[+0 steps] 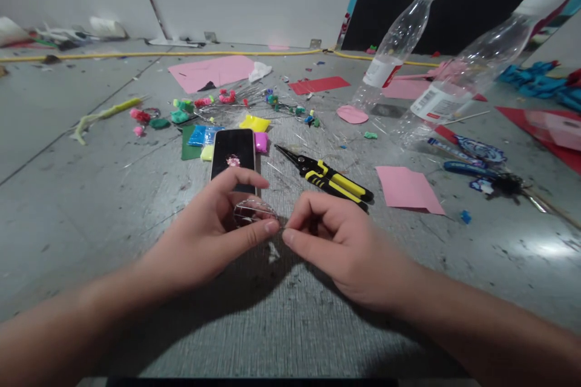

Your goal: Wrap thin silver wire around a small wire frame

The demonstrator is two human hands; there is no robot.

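Note:
A small ring of thin silvery wire (254, 210) is held in my left hand (213, 230), its thumb and fingers closed about it. Close beside it, my right hand (338, 242) pinches with thumb and forefinger at the right side of the ring; a wire end there is too fine to make out clearly. Behind my left hand lies a phone (233, 154) with a dark screen, partly covered by my fingers. Yellow and black pliers (327, 175) lie just beyond my right hand, jaws pointing to the far left.
Two clear plastic bottles (376, 72) stand tilted in view at the right. Small coloured packets (254, 123) surround the phone. Pink paper (408, 188) lies right of the pliers. Farther back are coloured clay bits (181, 110), wire scraps and a yellow cord (181, 54).

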